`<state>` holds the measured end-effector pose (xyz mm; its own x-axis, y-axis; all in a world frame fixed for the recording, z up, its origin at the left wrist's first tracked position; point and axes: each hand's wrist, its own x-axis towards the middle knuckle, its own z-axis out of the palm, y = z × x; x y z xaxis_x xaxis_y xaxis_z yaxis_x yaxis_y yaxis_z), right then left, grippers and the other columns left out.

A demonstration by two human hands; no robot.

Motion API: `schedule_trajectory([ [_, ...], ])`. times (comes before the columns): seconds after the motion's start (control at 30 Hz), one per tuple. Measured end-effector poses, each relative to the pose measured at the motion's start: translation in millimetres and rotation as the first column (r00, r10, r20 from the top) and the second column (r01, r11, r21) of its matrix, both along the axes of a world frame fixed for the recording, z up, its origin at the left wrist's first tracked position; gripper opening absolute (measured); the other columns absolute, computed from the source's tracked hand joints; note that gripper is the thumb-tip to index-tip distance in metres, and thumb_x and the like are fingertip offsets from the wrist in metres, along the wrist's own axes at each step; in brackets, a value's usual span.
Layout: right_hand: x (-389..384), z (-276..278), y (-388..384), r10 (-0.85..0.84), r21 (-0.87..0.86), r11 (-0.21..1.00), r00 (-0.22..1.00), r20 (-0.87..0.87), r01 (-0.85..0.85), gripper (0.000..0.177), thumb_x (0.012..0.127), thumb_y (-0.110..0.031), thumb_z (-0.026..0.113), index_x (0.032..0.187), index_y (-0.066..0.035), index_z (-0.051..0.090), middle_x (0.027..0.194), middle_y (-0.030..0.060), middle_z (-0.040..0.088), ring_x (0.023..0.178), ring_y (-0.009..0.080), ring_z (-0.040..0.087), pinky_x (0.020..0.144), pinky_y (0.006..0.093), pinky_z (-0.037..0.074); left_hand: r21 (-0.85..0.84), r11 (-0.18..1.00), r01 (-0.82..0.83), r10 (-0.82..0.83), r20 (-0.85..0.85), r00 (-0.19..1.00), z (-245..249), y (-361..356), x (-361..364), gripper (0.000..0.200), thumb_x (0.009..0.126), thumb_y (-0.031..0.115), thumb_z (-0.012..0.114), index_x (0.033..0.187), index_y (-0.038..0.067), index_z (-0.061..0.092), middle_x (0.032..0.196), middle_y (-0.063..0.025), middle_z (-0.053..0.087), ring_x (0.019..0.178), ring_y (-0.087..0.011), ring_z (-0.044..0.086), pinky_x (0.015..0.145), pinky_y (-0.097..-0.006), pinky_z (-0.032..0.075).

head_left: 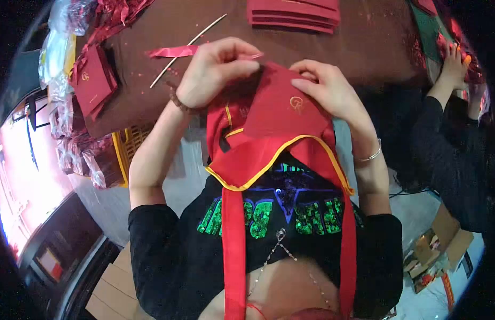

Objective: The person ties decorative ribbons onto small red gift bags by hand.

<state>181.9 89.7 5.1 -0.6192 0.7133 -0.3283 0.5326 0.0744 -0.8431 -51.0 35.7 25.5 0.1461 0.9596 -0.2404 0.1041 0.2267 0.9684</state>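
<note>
Red envelope [276,112] with gold emblem held at counter [365,48] edge, above red apron. Left hand [220,69] pinches its top edge; right hand [330,88] grips its right side, fingers flat on the face. Envelope stack [292,16] beyond.

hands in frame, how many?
3. Left hand and right hand hold a red envelope at centre; a co-worker's hand at top right. Others may be hidden.

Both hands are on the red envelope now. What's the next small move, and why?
Probably press the top edge flat with the left hand: its fingertips pinch a thin red sliver at the upper edge of the red envelope, while the right hand steadies the face, thumb beside the gold emblem.
</note>
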Motion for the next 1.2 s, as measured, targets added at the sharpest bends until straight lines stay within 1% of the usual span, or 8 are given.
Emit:
schedule_trajectory([
  [0.1,0.9,-3.4,2.1,0.026,-0.042,0.999,0.999,-0.019,-0.027,0.03,0.084,-0.014,0.059,0.108,0.003,0.058,0.089,0.0055,0.064,0.082,0.0088,0.057,0.073,0.0231,0.046,0.033,0.999,0.031,-0.028,-0.074,0.997,-15.2,-11.4,8.3,0.018,0.083,0.011,0.062,0.097,0.0,0.064,0.081,-0.002,0.062,0.075,-0.0091,0.057,0.068,-0.0235,0.046],
  [0.17,0.3,0.8,4.0,0.081,-0.054,0.995,0.997,-0.01,-0.082,0.03,0.084,-0.013,0.058,0.109,0.003,0.057,0.09,0.0063,0.064,0.082,0.0091,0.057,0.074,0.0233,0.046,0.342,0.932,0.117,0.028,-0.392,0.919,-21.0,-15.0,13.9,0.019,0.082,0.013,0.062,0.098,0.002,0.064,0.082,-0.0086,0.064,0.073,-0.0185,0.061,0.068,-0.0276,0.047],
  [0.2,0.0,-1.3,3.8,0.083,-0.055,0.995,0.996,-0.01,-0.084,0.03,0.084,-0.013,0.058,0.109,0.003,0.057,0.09,0.0063,0.064,0.082,0.0091,0.057,0.074,0.0233,0.046,0.354,0.924,0.142,0.042,-0.465,0.884,-18.1,-15.2,17.7,0.019,0.082,0.013,0.062,0.097,0.002,0.063,0.084,-0.0139,0.063,0.075,-0.0277,0.061,0.069,-0.0319,0.048],
  [0.33,-4.0,-7.6,1.7,0.07,-0.059,0.996,0.996,-0.054,-0.073,0.03,0.085,-0.013,0.058,0.11,0.004,0.057,0.091,0.0067,0.064,0.083,0.0092,0.057,0.075,0.024,0.046,0.405,0.91,0.088,0.117,-0.454,0.883,-19.5,-18.4,27.0,0.017,0.082,0.013,0.061,0.094,0.002,0.062,0.085,-0.0142,0.064,0.079,-0.0296,0.062,0.068,-0.034,0.049],
  [0.47,-3.6,-10.8,-0.7,0.06,-0.024,0.998,0.997,-0.058,-0.062,0.03,0.085,-0.014,0.057,0.109,0.003,0.057,0.093,0.0065,0.063,0.084,0.0094,0.056,0.076,0.0243,0.046,0.368,0.928,0.052,0.129,-0.45,0.884,-20.5,-21.1,29.8,0.017,0.082,0.014,0.061,0.095,0.003,0.063,0.083,-0.0139,0.063,0.078,-0.0306,0.061,0.068,-0.0354,0.048],
  [0.67,-1.7,-12.1,-2.5,0.077,-0.011,0.997,0.995,-0.064,-0.078,0.03,0.086,-0.014,0.057,0.111,0.003,0.056,0.095,0.0063,0.063,0.086,0.0092,0.055,0.078,0.0245,0.045,0.601,0.749,0.28,0.291,-0.677,0.677,-28.9,-27.6,35.1,0.005,0.079,0.012,0.06,0.081,0.008,0.057,0.071,-0.0076,0.056,0.068,-0.0259,0.055,0.061,-0.0364,0.042],
  [0.87,-3.7,-0.9,-4.9,0.084,-0.033,0.996,0.995,-0.062,-0.087,0.029,0.086,-0.012,0.055,0.111,0.002,0.056,0.096,0.006,0.062,0.087,0.0092,0.055,0.079,0.0251,0.045,0.607,0.707,0.364,0.396,-0.765,0.508,-30.1,-27.0,43.8,0.008,0.079,0.016,0.059,0.079,0.01,0.055,0.067,-0.0035,0.054,0.066,-0.021,0.053,0.061,-0.0332,0.038],
  [1.2,-3.1,-3.1,-6.7,0.092,-0.054,0.994,0.988,-0.125,-0.099,0.028,0.087,-0.01,0.054,0.113,0.003,0.054,0.096,0.0051,0.062,0.087,0.0086,0.055,0.078,0.0238,0.045,0.575,0.712,0.403,0.365,-0.794,0.486,-31.6,-29.3,45.8,0.007,0.077,0.013,0.056,0.075,0.011,0.05,0.063,-0.0034,0.05,0.063,-0.0208,0.052,0.059,-0.0339,0.037],
])
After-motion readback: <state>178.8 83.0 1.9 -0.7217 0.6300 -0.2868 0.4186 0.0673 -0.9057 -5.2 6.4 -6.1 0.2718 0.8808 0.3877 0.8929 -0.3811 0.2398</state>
